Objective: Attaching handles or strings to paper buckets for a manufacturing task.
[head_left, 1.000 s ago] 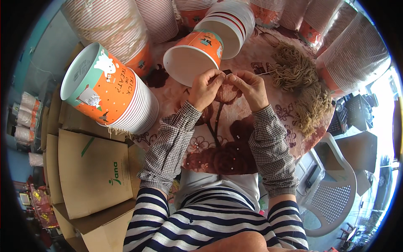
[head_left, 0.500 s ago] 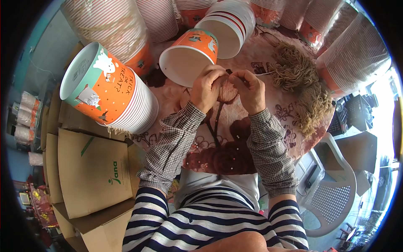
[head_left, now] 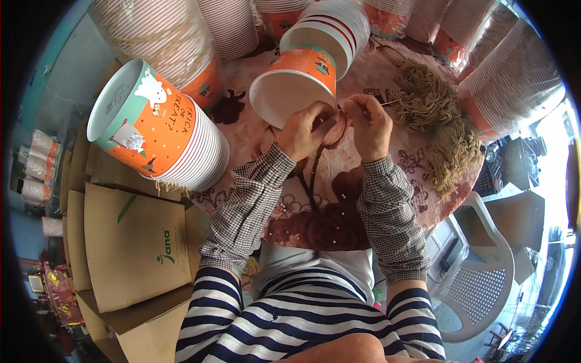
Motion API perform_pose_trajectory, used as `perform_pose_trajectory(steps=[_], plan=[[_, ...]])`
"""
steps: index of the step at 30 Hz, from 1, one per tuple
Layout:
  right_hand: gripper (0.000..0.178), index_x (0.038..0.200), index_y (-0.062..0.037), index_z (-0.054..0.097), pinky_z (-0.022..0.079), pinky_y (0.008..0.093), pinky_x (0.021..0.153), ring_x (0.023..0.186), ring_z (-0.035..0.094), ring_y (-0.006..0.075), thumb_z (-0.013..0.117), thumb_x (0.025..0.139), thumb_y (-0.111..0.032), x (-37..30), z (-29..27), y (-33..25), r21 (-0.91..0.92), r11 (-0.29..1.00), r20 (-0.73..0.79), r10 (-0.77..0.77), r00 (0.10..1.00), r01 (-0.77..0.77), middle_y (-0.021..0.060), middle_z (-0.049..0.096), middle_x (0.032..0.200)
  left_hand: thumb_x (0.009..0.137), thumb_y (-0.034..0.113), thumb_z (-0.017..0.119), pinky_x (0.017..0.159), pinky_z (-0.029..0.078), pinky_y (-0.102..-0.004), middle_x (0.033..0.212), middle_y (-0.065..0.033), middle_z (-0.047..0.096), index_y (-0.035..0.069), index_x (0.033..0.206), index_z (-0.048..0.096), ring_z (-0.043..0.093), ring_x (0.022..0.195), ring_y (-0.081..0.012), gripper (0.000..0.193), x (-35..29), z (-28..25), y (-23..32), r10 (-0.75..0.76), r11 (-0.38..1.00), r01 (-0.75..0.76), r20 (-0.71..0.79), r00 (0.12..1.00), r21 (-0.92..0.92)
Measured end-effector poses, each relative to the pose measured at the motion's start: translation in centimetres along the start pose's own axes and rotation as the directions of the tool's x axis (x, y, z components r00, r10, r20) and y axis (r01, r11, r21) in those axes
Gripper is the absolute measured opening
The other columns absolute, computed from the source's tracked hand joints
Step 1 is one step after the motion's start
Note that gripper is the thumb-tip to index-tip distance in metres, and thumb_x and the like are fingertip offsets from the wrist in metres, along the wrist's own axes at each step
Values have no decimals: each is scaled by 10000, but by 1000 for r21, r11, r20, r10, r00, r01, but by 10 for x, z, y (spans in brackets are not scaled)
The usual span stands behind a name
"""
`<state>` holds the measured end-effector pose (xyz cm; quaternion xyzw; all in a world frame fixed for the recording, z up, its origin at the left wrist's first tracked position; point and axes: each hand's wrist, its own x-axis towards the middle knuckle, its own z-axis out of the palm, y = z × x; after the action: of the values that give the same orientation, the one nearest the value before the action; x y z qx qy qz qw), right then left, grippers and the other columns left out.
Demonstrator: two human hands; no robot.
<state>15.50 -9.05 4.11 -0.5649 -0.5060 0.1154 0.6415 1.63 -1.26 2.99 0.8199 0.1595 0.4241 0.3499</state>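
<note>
A single paper bucket (head_left: 311,60) in orange and green lies tipped on the flowered tablecloth, its white mouth facing me. Just in front of its right rim is my left hand (head_left: 307,133), fingers curled in with thumb and forefinger close together. My right hand (head_left: 371,130) pinches close beside it, a small gap between the two. Whatever is between the fingertips is too small to make out. A thin pale strand (head_left: 388,103) shows just right of my right fingers. Further right lies a bundle of brown twine cords (head_left: 426,100).
A stack of printed buckets (head_left: 160,115) leans at the left. White nested buckets (head_left: 333,30) lie behind the single one. Plastic-wrapped stacks (head_left: 514,78) line the back and right. Cardboard boxes (head_left: 136,242) are at the lower left, a white plastic chair (head_left: 484,290) at the lower right.
The single bucket has shifted right and slightly up. My right hand has moved a little right, and my left hand has dropped slightly lower, with a wider gap between them.
</note>
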Motion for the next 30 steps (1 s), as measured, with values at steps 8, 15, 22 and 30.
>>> perform_pose_trajectory(steps=[8,15,22,30], plan=[[117,880,-49,661,501,309,620,707,620,208,706,773,-51,2,-7,-12,-328,877,76,-345,935,351,63,609,826,940,141,571,569,432,-195,828,-20,643,0,981,641,535,636,-56,163,4,-10,11,-413,604,356,101,905,-714],[120,886,-41,691,459,251,619,729,546,123,719,773,-11,-3,0,-16,-17,959,85,-282,956,284,18,556,831,924,116,600,589,448,-188,781,4,613,-24,1038,648,538,672,-39,187,0,-7,14,-277,757,301,132,952,-581],[97,947,-4,685,461,211,618,708,545,68,655,859,-30,0,1,-7,273,957,117,67,991,-97,8,604,812,908,143,622,655,464,-190,834,0,635,-19,1004,650,558,733,-36,190,0,-5,9,-286,864,304,105,952,-402],[105,957,22,653,485,185,582,701,600,57,614,899,-56,-1,2,-4,297,917,235,201,951,-267,5,652,789,916,150,611,722,486,-203,874,-16,655,-15,986,636,600,821,-61,181,1,-5,9,-317,828,263,-25,948,-495]])
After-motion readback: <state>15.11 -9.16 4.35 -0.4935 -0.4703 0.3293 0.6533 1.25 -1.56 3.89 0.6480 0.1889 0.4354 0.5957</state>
